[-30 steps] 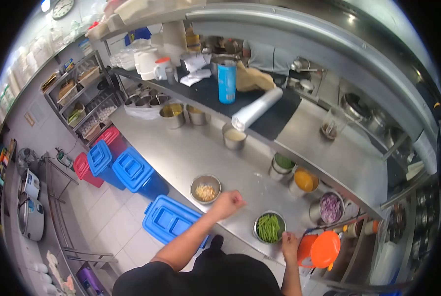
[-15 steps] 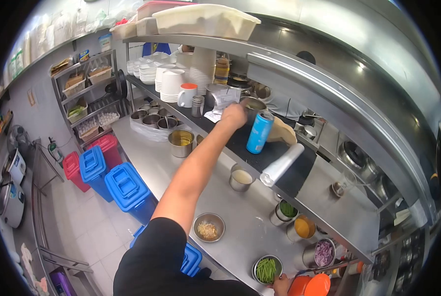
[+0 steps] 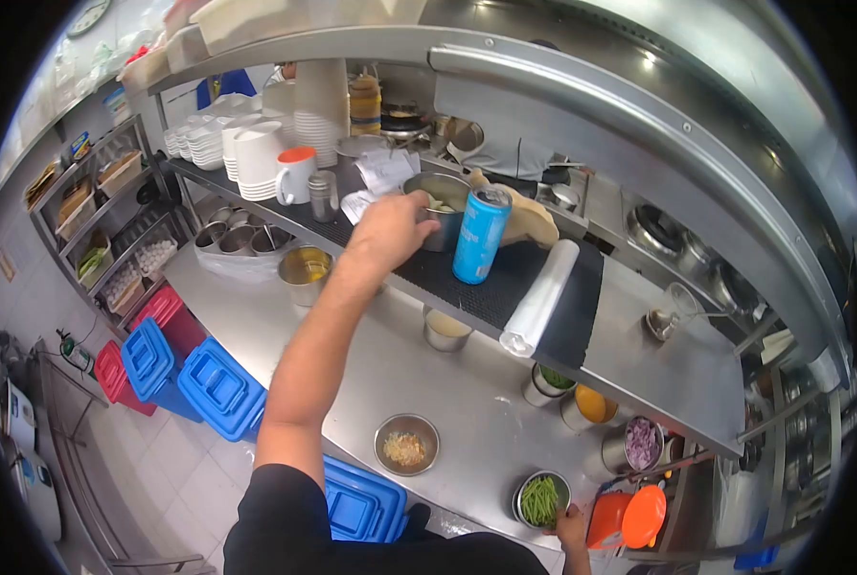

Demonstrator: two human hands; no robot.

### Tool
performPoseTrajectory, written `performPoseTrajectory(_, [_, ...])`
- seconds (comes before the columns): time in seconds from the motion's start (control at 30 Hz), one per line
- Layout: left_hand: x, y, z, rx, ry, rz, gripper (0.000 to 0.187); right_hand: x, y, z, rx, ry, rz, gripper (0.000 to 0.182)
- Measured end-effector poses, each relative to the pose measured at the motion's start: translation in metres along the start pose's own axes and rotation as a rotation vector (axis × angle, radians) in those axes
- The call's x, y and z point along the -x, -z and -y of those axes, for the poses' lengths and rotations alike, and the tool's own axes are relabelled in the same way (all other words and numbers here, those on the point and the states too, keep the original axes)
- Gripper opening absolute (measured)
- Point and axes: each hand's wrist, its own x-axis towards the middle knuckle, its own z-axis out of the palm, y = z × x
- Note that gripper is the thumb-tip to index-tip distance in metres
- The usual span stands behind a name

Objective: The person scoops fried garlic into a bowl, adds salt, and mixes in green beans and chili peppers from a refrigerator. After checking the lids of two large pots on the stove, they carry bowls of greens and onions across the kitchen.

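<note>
My left hand [image 3: 390, 233] reaches up to the black-matted shelf, its fingers and thumb closed at the near left side of a metal pot [image 3: 440, 230]. Pale pieces show inside the pot. Just right of it stands a blue can [image 3: 482, 236]. Crumpled white paper slips [image 3: 388, 171] lie behind my left hand. Down at the lower right, my right hand [image 3: 570, 530] grips the rim of a metal bowl of cut green beans [image 3: 540, 500], low by the counter's near edge. Another metal bowl [image 3: 407, 444] with chopped pale bits sits on the counter.
A plastic roll [image 3: 539, 299] lies along the shelf edge. White cups [image 3: 259, 160], a mug [image 3: 296, 176] and a shaker [image 3: 323, 195] stand left. Pots of chopped red onion [image 3: 643, 443] and orange sauce [image 3: 593, 405] line the counter's right. Blue lidded bins [image 3: 221, 386] stand below.
My view has shifted. The metal pot on the shelf has come nearer, with my left hand at its side. My right hand stays on the green bean bowl.
</note>
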Motion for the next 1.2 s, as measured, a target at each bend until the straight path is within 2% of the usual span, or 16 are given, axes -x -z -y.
performPoseTrajectory(0.07, [0.018,0.025,-0.008,0.004,0.031,0.046,0.033,-0.003,0.004,0.001,0.026,-0.016,0.024,0.027])
performPoseTrajectory(0.2, [0.076,0.064,-0.012,0.055,0.041,-0.022,0.029,-0.013,0.007,-0.005,0.071,0.025,0.038,0.026])
performPoseTrajectory(0.27, [0.116,0.093,-0.021,0.035,0.112,0.062,0.027,-0.006,0.007,0.008,0.076,0.040,0.038,0.026])
performPoseTrajectory(0.3, [0.140,0.101,-0.025,0.167,0.104,0.042,0.026,0.003,0.007,0.021,0.063,0.041,0.037,0.026])
performPoseTrajectory(0.33, [0.163,0.112,-0.035,0.255,0.259,0.124,0.025,0.009,0.007,0.032,0.050,0.039,0.033,0.026])
performPoseTrajectory(0.4, [0.209,0.114,-0.045,0.253,0.280,0.226,0.025,0.018,0.012,0.042,0.245,0.098,-0.011,0.026])
performPoseTrajectory(0.47, [0.249,0.090,-0.058,0.404,0.292,0.310,0.025,0.011,0.013,0.016,0.014,0.047,-0.009,0.026])
performPoseTrajectory(0.53, [0.273,0.052,-0.091,0.540,0.345,0.458,0.025,0.023,0.021,0.023,-0.005,0.031,-0.069,0.024])
performPoseTrajectory(0.63, [0.312,-0.039,-0.128,0.405,0.340,0.695,0.029,0.037,0.034,0.031,-0.168,0.050,-0.113,0.020])
performPoseTrajectory(0.7, [0.334,-0.090,-0.161,0.478,0.201,0.692,0.028,0.044,0.044,0.046,-0.280,0.094,-0.121,0.018])
performPoseTrajectory(0.8, [0.378,-0.174,-0.181,0.614,0.151,0.598,0.026,0.056,0.057,0.072,-0.367,0.182,-0.083,0.022])
performPoseTrajectory(0.87, [0.399,-0.216,-0.191,0.505,0.109,0.567,0.025,0.057,0.055,0.086,-0.390,0.209,-0.030,0.024])
performPoseTrajectory(1.0, [0.423,-0.250,-0.206,0.480,0.098,0.546,0.031,0.057,0.036,0.099,-0.311,0.212,-0.002,0.021])
performPoseTrajectory(1.1, [0.424,-0.246,-0.202,0.703,0.171,0.424,0.042,0.046,0.008,0.087,-0.348,0.149,0.024,0.024])
performPoseTrajectory(1.13, [0.429,-0.245,-0.187,0.689,0.162,0.429,0.047,0.043,0.001,0.083,-0.361,0.135,0.036,0.025])
performPoseTrajectory(1.2, [0.430,-0.223,-0.170,0.643,0.290,0.422,0.045,0.050,-0.003,0.092,-0.262,0.114,0.031,0.028])
